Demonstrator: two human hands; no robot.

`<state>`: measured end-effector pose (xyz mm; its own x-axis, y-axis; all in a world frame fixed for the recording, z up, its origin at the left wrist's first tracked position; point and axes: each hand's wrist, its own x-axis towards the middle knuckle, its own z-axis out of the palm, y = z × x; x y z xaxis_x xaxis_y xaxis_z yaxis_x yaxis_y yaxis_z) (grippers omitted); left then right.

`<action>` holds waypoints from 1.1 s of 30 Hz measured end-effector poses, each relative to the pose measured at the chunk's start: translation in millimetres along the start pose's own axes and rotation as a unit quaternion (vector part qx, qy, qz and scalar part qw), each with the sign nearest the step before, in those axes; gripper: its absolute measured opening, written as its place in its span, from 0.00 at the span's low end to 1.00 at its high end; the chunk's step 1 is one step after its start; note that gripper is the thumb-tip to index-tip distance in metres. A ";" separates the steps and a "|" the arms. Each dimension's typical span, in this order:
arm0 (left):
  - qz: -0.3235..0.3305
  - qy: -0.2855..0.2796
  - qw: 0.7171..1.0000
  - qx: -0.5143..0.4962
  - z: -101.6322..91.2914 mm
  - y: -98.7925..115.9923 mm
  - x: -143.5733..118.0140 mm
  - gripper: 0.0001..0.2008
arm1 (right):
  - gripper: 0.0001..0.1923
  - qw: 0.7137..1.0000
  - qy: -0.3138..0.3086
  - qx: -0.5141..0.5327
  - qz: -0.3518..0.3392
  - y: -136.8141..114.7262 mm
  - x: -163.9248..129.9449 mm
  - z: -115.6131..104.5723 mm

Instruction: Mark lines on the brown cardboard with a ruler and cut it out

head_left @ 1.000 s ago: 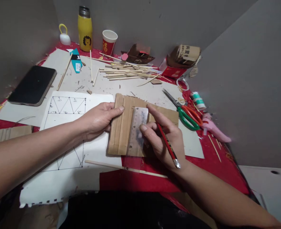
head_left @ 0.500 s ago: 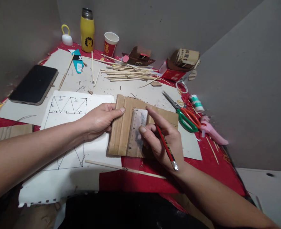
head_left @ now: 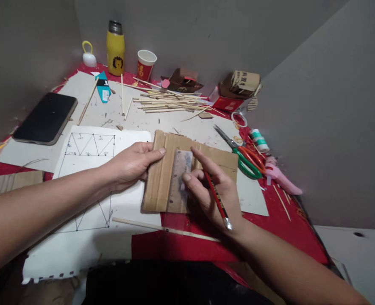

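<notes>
My left hand [head_left: 133,165] pinches the left edge of a piece of brown cardboard [head_left: 154,186], thumb on top and fingers mostly hidden underneath. A clear plastic ruler [head_left: 177,182] lies upright across the cardboard, its lower end reaching past the near edge. My right hand [head_left: 217,190] is on the ruler's right side, its thumb and index finger at the ruler's edge. A red and black pencil [head_left: 217,197] is tucked in the same hand, metal end toward me. Beneath is a white paper sheet [head_left: 92,169] with a drawn pattern of triangles.
A thin wooden stick [head_left: 136,222] lies in front of the cardboard. Scissors [head_left: 244,156], a pink glue gun [head_left: 281,178] and a thread spool [head_left: 259,140] are at right. Many sticks [head_left: 171,103], a paper cup [head_left: 145,67] and yellow bottle [head_left: 115,53] stand behind; a phone [head_left: 45,117] lies left.
The ruler and my right hand with the pencil have shifted slightly left over the cardboard. My left hand keeps its hold. The whole view has moved a little.
</notes>
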<state>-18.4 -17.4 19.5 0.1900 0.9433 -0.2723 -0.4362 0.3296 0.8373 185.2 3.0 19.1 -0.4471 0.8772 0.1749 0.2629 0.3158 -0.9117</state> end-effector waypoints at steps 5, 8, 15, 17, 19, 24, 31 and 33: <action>0.005 -0.006 1.000 0.012 -0.1 1.9 -0.9 0.13 | 0.33 1.000 -0.006 0.026 0.002 3.0 0.1 1.4; 0.007 -0.008 1.000 0.022 -0.4 3.1 -1.9 0.15 | 0.33 1.000 -0.008 0.021 -0.002 2.4 1.2 1.6; 0.019 -0.011 1.000 0.020 2.2 6.1 -6.7 0.19 | 0.32 1.000 -0.014 -0.006 -0.016 -2.3 2.4 0.6; 0.031 -0.012 0.999 0.021 3.5 6.6 -7.5 0.19 | 0.32 1.000 -0.020 0.000 -0.014 -3.2 2.3 0.5; 0.030 -0.011 0.999 0.024 4.3 6.7 -8.0 0.20 | 0.32 1.000 -0.025 0.007 -0.013 -3.5 2.3 0.9; 0.018 -0.023 0.999 0.017 2.3 6.3 -7.7 0.20 | 0.33 0.999 -0.022 0.029 -0.008 -2.0 3.4 2.9; 0.008 0.008 0.998 0.061 -1.2 7.0 -6.2 0.20 | 0.37 0.986 0.037 0.155 0.043 -11.0 8.8 -14.1; 0.004 0.019 0.995 0.097 -0.4 6.9 -5.6 0.22 | 0.37 0.972 0.090 0.207 0.062 -15.9 12.0 -25.6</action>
<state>-22.9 -20.4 26.6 0.1521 0.9480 -0.2795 -0.2596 0.3112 0.9142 197.5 17.8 45.2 -0.2666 0.9602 0.0828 -0.0791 0.0638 -0.9948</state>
